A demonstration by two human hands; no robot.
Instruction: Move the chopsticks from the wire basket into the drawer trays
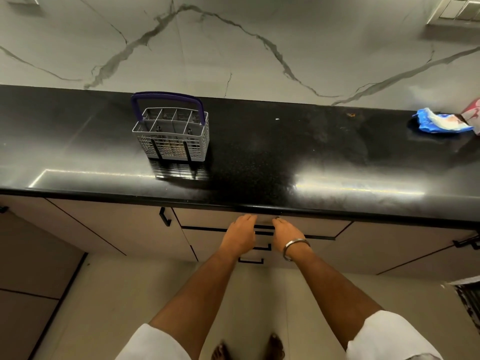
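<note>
Grey wire basket with a purple handle stands on the black bench, its compartments holding no chopsticks that I can make out — only dark stubs inside. Both my hands reach to the top drawer under the bench edge: left hand and right hand with fingers extended, gripping nothing — the drawer sits closed.
</note>
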